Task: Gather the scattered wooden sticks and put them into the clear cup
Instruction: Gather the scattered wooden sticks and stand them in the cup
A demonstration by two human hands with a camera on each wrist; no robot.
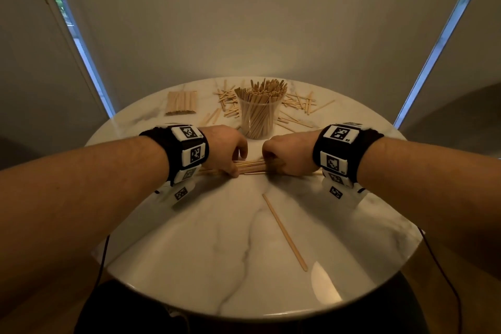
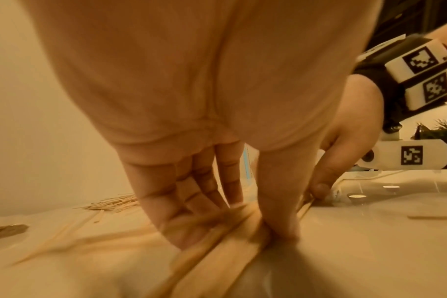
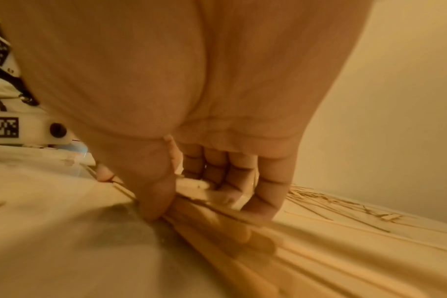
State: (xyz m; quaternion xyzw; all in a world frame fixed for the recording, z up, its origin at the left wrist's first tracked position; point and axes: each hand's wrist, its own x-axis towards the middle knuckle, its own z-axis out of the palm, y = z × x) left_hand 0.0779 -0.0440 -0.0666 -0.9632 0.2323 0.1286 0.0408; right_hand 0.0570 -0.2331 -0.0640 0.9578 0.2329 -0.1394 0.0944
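I see both hands low on the round marble bench (image 1: 189,238), facing each other across a small bundle of wooden sticks (image 1: 250,166) that lies flat just in front of the clear cup (image 1: 257,119). My left hand (image 1: 226,153) has its thumb (image 2: 281,211) on the near side of the bundle and its fingers (image 2: 181,211) on the far side, pinching the sticks between them; the left wrist view shows the tips pressed down against the wood, though the sticks there are blurred. My right hand (image 1: 287,156) does the same at the other end: in the right wrist view its thumb (image 3: 153,193) and curled fingers (image 3: 265,193) close round the bundle from both sides. The two hands sit near each other with a short stretch of the bundle bare between them.

The cup stands upright toward the far side of the bench, already packed with sticks standing on end and fanning out above its rim. Loose sticks (image 1: 298,106) lie scattered round its base on both sides. To the far left a neat flat row of sticks (image 1: 181,102) rests apart from the scatter. One long single stick (image 1: 284,232) lies alone, diagonal, on the near part of the bench, well apart from the hands. Black wrist bands with square printed markers (image 1: 189,149) wrap both forearms.
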